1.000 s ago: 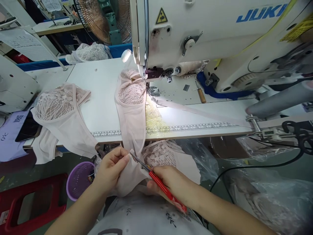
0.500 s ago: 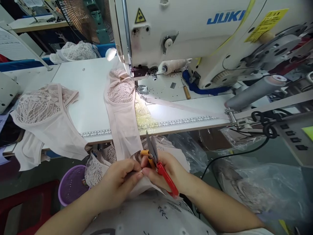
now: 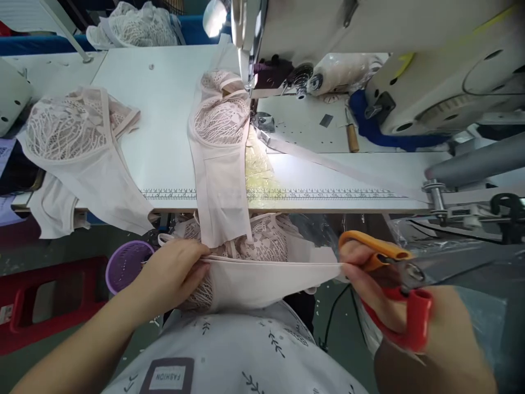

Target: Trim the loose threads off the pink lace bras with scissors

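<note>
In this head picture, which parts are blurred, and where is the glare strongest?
Head view: the right hand and its snips are smeared by motion blur. In the same view, the left hand and the fabric stretched between both hands look sharp. The glare is strongest on the table, washed out white near the lamp.

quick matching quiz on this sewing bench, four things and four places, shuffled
1 thread snips
2 purple basket
3 pale pink band
4 ruler strip

a along the front edge of the table
b down on the floor
c held in the right hand
d stretched between the left hand and the right hand

Pairs: 1-c, 2-b, 3-d, 4-a
</note>
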A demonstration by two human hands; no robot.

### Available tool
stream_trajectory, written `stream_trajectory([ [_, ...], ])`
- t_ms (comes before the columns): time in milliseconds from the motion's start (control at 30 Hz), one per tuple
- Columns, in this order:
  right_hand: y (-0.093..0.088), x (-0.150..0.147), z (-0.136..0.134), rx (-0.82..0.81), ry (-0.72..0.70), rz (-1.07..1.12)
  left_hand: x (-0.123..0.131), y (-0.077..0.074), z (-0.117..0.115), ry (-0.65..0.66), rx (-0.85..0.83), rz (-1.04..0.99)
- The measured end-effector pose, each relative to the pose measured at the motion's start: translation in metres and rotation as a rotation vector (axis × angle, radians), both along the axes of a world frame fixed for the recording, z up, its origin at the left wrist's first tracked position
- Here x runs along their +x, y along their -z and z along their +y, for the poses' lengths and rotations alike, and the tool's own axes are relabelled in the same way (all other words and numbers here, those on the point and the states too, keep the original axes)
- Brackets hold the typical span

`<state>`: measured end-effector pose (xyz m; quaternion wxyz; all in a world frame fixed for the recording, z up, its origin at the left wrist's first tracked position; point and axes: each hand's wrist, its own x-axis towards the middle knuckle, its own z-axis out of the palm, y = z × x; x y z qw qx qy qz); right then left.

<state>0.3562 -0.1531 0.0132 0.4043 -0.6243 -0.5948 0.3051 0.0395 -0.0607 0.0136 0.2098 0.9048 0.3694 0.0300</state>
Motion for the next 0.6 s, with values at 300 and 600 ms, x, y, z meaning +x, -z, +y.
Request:
stream_trajectory([
  [300,0.006,-0.004,0.025,0.056,0.032,-0.405,0.012,-0.021,0.004,0.104,-0.211,-0.051],
  [600,0.008,-0.081,0.054,-0.074,-0.644,0.118,0.038,-0.031,0.011,0.238,-0.25,-0.058],
])
